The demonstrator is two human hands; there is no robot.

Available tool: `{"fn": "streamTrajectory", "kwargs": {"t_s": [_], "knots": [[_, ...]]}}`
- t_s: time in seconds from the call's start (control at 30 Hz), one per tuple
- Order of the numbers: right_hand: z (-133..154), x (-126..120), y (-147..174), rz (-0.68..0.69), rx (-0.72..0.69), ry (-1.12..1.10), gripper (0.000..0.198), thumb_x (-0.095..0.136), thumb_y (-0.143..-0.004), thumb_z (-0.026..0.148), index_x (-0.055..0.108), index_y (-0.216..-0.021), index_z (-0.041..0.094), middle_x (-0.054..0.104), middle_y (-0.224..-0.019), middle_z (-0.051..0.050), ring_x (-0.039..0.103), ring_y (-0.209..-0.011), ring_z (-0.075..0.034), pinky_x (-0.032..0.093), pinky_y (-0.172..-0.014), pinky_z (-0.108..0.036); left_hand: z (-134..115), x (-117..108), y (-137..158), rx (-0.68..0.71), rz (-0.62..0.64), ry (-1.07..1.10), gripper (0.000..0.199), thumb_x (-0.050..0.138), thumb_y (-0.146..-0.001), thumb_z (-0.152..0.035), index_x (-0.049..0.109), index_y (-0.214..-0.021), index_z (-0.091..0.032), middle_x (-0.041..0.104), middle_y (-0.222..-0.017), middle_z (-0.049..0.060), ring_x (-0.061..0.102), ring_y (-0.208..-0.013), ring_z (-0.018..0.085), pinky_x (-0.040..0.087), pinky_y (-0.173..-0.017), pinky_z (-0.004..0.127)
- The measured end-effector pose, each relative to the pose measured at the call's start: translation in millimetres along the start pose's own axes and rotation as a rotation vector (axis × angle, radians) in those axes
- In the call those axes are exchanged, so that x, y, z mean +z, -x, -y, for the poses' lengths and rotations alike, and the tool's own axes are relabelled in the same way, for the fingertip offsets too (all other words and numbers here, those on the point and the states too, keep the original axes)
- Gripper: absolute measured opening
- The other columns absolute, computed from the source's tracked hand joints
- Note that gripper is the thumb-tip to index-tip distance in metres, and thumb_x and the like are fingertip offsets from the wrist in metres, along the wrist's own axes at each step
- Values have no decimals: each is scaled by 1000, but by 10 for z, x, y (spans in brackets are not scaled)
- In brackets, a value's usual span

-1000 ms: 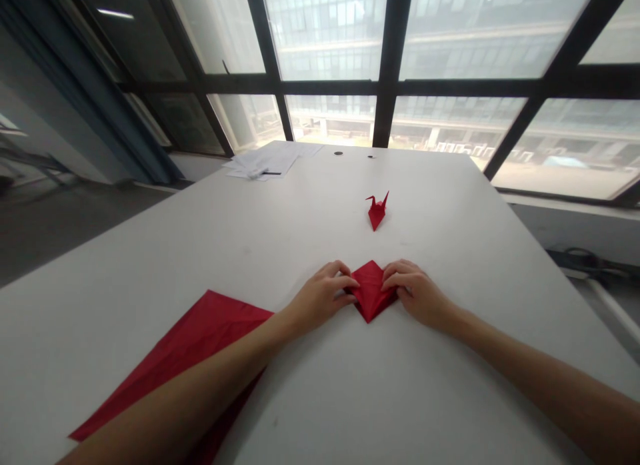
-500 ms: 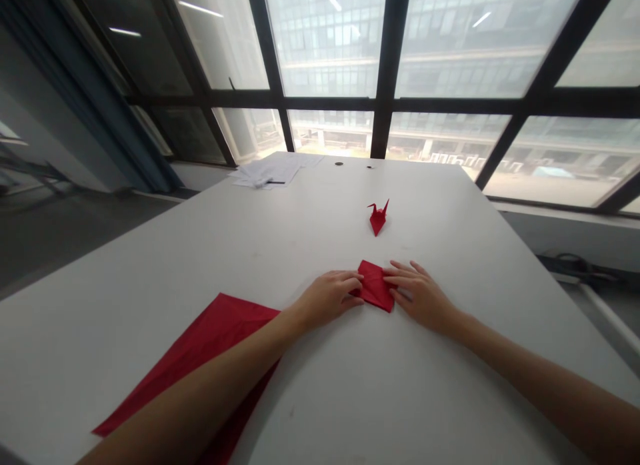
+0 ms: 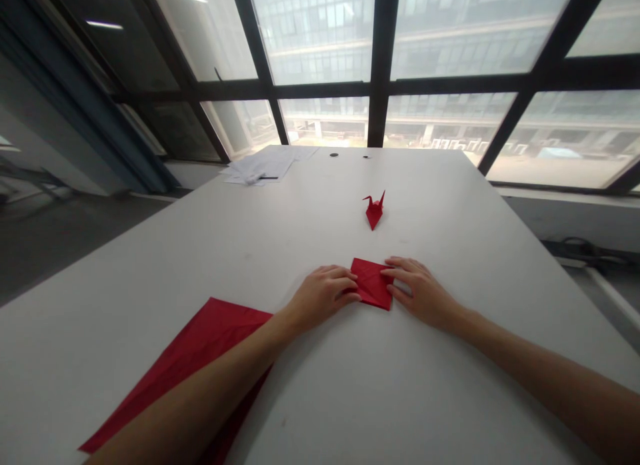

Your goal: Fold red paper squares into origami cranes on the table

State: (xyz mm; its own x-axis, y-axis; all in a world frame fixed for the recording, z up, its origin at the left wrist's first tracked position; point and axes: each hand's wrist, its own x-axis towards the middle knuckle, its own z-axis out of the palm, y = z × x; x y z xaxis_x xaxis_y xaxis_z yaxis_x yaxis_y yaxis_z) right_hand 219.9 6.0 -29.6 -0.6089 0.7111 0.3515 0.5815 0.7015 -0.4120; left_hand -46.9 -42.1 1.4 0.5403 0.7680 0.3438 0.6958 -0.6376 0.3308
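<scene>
Resembles an office or meeting room; includes a broad white table (image 3: 300, 225), loose papers (image 3: 265, 163) at 11 o'clock, a blue curtain (image 3: 95, 111) at 10, and dark-framed windows (image 3: 383, 51) at 12 facing a multi-storey building (image 3: 325, 51).

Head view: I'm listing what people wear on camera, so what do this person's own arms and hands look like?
The left hand and right hand are ungloved, each a bare grip on which no ring can be made out. The left forearm and right forearm taper forward, with no sleeve, watch or bracelet showing. Any clothing higher up is out of frame.
</scene>
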Motion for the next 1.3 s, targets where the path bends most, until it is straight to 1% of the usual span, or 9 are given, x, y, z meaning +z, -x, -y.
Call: {"fn": "streamTrajectory", "kwargs": {"t_s": [0.1, 0.23, 0.33, 0.43, 0.7, 0.93, 1.07, 1.17, 1.3], "knots": [[12, -3, 7, 0, 5, -4, 31, 58, -93, 25, 68, -122, 24, 59, -139, -10, 52, -130, -29, 37, -114, -54, 3, -9, -6, 12, 6, -27, 22, 59, -96, -38, 74, -98, -23, 74, -111, 4, 67, -105, 20, 48, -98, 35], [49, -22, 9, -24, 3, -22, 29, 59, -92, 23, 68, -119, 24, 60, -137, -10, 53, -129, -28, 39, -112, -53, -25, -37, -11, 78, 40, -136, 18, 56, -99, -31, 71, -102, -22, 74, -113, 4, 68, -105, 19, 46, -101, 39], [76, -45, -1, -38, -17, -57, 26, 59, -91, 20, 70, -114, 25, 64, -130, -9, 57, -122, -26, 41, -110, -50, -62, -60, 1, 131, 95, -230, 16, 56, -99, -22, 67, -110, -21, 72, -121, 4, 67, -111, 20, 42, -108, 44], [86, -57, -13, -51, -15, -69, 27, 57, -91, 17, 70, -114, 24, 65, -125, -8, 58, -118, -26, 43, -108, -49, -86, -69, 12, 150, 114, -259, 16, 55, -98, -18, 66, -110, -21, 70, -126, 5, 66, -116, 21, 42, -109, 44], [71, -34, -16, -75, -10, -91, 36, 55, -86, 9, 69, -117, 22, 66, -124, -9, 59, -116, -26, 45, -106, -47, -84, -40, 23, 95, 67, -205, 14, 57, -96, -17, 70, -101, -20, 73, -120, 6, 68, -113, 23, 53, -100, 41], [71, -27, -17, -90, -20, -104, 36, 56, -85, 10, 69, -116, 24, 67, -121, -8, 60, -114, -26, 46, -104, -48, -89, -18, 25, 49, 37, -174, 17, 51, -99, -19, 67, -105, -19, 72, -120, 8, 70, -109, 22, 54, -98, 38], [69, -22, -23, -102, -11, -120, 33, 57, -86, 11, 70, -114, 24, 68, -120, -8, 60, -113, -26, 45, -104, -47, -99, -9, 27, 17, 32, -149, 18, 48, -99, -19, 65, -108, -18, 73, -117, 9, 72, -103, 22, 56, -93, 36], [71, -33, -24, -105, 2, -146, 28, 59, -87, 12, 70, -110, 23, 70, -117, -7, 61, -111, -25, 46, -103, -44, -115, -11, 29, -32, 30, -115, 16, 51, -97, -17, 64, -106, -19, 73, -119, 7, 72, -101, 22, 57, -89, 33], [80, -67, -18, -113, 26, -197, 22, 60, -86, 12, 72, -101, 22, 72, -107, -6, 63, -102, -23, 49, -96, -41, -139, -20, 22, -86, 1, -57, 16, 52, -94, -15, 65, -103, -20, 71, -121, 6, 72, -100, 20, 57, -88, 32]]}}
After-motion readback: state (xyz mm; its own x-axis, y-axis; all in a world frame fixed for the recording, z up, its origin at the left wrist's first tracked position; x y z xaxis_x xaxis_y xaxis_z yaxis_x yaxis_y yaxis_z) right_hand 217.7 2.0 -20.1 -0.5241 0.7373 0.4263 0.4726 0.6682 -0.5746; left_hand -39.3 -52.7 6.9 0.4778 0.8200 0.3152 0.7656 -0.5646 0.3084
